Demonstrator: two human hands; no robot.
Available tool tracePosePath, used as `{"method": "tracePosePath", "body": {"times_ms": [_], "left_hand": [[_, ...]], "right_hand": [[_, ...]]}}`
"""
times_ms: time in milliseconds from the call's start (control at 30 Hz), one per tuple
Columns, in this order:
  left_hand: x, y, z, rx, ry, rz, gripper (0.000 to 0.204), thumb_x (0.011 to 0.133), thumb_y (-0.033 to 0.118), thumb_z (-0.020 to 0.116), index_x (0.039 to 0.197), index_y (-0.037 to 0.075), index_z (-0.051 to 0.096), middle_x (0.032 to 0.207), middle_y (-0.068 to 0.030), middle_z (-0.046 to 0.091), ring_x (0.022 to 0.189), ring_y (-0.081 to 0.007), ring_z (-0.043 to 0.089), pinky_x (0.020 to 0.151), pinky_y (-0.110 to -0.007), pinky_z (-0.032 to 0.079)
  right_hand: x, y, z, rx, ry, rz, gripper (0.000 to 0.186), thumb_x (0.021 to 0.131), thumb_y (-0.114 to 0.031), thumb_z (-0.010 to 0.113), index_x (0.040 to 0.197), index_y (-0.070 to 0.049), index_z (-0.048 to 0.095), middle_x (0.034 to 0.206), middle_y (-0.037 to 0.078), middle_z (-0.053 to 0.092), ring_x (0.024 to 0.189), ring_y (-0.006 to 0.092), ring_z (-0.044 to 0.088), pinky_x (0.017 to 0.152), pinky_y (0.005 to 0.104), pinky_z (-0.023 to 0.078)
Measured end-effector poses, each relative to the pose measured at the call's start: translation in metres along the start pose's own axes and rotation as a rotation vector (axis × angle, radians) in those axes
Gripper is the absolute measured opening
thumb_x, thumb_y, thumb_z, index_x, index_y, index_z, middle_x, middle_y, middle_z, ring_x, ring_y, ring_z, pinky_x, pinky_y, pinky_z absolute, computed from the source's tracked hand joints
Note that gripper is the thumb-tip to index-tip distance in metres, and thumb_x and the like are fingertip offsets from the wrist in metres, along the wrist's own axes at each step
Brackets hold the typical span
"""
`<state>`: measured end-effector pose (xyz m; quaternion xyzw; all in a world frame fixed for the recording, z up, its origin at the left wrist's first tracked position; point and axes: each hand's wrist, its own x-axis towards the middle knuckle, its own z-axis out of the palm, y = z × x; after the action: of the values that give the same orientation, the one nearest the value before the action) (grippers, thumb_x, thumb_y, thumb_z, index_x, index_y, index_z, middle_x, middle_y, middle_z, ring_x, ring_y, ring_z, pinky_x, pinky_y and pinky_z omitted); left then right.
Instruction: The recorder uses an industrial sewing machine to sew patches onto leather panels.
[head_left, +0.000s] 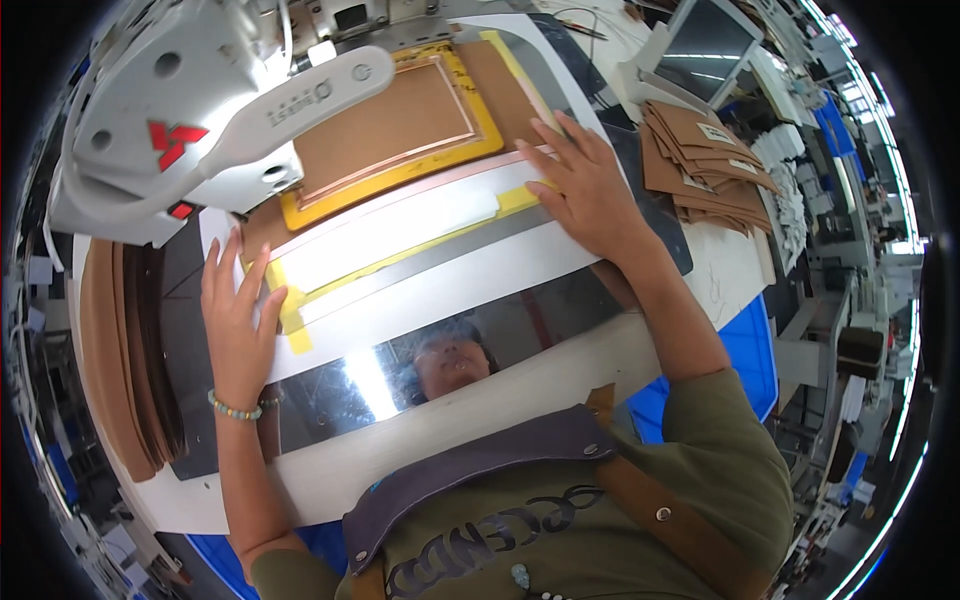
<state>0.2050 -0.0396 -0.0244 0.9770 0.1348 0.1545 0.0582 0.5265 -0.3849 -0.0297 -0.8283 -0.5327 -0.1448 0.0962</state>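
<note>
Left hand [240,320] open, fingers spread over the white sheet's [480,282] left edge; right hand [592,195] open too, fingertips at the brown panel's [505,88] right side. Can't tell how hard either presses. Between and beyond them: yellow frame [400,174], far-left corner hidden by 1 white machine arm [290,108]. Right of right hand: brown pieces [700,165], overlapping, count unclear.

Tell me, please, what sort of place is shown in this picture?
Probably a sewing workshop in a factory: what looks like an industrial sewing machine stands by a yellow-edged frame, and a stack of flat brown pieces lies on the right side of the worktable.
</note>
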Motion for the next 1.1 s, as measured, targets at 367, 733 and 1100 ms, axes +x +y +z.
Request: {"method": "tracePosePath", "body": {"times_ms": [367,733,1100], "left_hand": [[0.002,0.001,0.005,-0.038,-0.03,-0.037,0.047,0.102,0.022,0.068,0.148,0.01,0.067,0.169,-0.0148,0.047,0.16,-0.0416,0.033,0.13,-0.054,0.027],[0.008,0.039,-0.035,-0.359,0.043,0.031,0.033,0.102,0.01,0.065,0.131,-0.003,0.073,0.146,-0.0224,0.066,0.135,-0.037,0.063,0.114,-0.046,0.049],[0.04,0.235,-0.126,-1.906,-0.52,0.545,0.024,0.105,0.024,0.073,0.099,0.002,0.081,0.1,-0.0182,0.082,0.092,-0.0358,0.078,0.081,-0.041,0.061]], "right_hand": [[-0.004,0.0,-0.005,0.021,-0.017,0.012,0.049,0.108,-0.036,0.061,0.148,-0.008,0.065,0.163,0.014,0.052,0.159,0.0355,0.034,0.127,0.0538,0.029],[-0.003,0.05,-0.054,0.033,0.302,0.106,0.037,0.101,-0.029,0.073,0.131,-0.007,0.075,0.146,0.009,0.067,0.141,0.031,0.056,0.114,0.0475,0.046],[-0.052,0.286,-0.097,0.313,-0.274,0.6,0.017,0.096,-0.019,0.076,0.105,-0.004,0.076,0.093,0.006,0.071,0.089,0.0165,0.065,0.083,0.0323,0.052]]}}
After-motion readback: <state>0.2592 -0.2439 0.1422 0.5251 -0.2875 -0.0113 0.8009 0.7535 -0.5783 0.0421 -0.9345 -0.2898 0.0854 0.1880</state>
